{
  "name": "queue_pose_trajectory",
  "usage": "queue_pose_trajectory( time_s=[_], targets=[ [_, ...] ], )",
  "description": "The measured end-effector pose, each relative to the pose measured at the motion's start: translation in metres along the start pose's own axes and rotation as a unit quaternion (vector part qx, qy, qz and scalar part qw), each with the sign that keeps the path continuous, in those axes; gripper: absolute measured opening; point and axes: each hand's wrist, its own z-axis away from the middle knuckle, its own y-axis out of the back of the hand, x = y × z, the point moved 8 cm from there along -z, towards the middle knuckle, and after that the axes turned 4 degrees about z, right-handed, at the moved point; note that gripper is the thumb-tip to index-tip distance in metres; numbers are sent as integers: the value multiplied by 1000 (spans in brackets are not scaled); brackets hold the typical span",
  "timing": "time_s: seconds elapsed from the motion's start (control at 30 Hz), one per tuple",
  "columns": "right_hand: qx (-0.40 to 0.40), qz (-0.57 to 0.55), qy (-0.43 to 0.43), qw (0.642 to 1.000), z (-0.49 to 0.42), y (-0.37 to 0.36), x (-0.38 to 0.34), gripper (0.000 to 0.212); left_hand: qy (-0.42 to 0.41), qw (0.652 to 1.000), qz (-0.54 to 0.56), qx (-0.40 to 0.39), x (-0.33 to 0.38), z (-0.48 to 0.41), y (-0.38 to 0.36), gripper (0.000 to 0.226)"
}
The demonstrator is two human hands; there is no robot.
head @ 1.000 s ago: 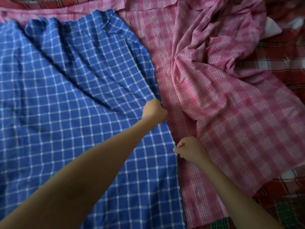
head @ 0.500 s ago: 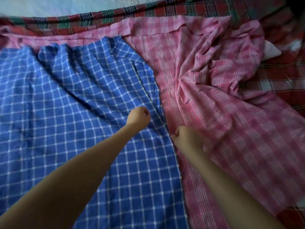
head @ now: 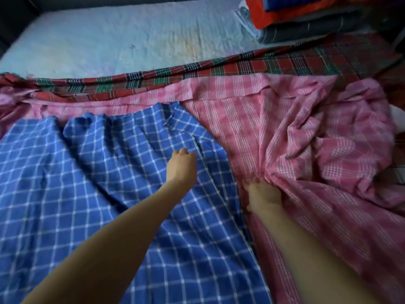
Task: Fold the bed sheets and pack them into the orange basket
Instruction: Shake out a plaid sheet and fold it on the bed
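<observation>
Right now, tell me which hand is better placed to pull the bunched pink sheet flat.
Right, probably. The right hand grips the pink sheet just where its creases gather; the left hand is curled over the blue sheet, apart from the pink one.

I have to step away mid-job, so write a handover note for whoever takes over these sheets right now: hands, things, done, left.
Left grip: fingers curled above the blue white-checked cloth sheet; hold on it unclear.
Right grip: clutching a bunch of the pink plaid cloth sheet.
Both sheets lie spread and unfolded, blue overlapping pink, over a red-green tartan cloth sheet.
Orange basket not in view.
Done: nothing folded. Left: fold every sheet, then pack.
</observation>
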Motion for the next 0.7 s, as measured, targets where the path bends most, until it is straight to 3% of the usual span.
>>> queue_pose_trajectory(
  time_s=[0.1, 0.23, 0.37, 0.43, 0.5, 0.6, 0.7],
  targets=[
    [-19, 42, -3, 999, -11, -3, -3, 46, -31, 996, -79, 8, -2, -35, -1, 37],
    [-41, 62, -29, 997, -15, -5, -6, 36, -146, 970, -195, -24, 18, -73, -5, 73],
    [-30, 88, -25, 995, -21, 6, -15, 33, -229, 918, -301, -117, 27, -107, -14, 61],
    [-29, 95, -11, 995, -21, 12, -20, 33, -253, 901, -331, -121, 26, -111, -10, 52],
    [-31, 105, -10, 994, -21, 9, -19, 33, -297, 901, -302, -97, 31, -104, -4, 36],
    [-31, 125, -11, 992, -18, 6, -18, 31, -353, 913, -199, -49, 40, -76, 21, 30],
    [-25, 95, -29, 995, -18, 2, -14, 31, -440, 886, -143, 32, 46, -35, 64, 28]
  ],
)
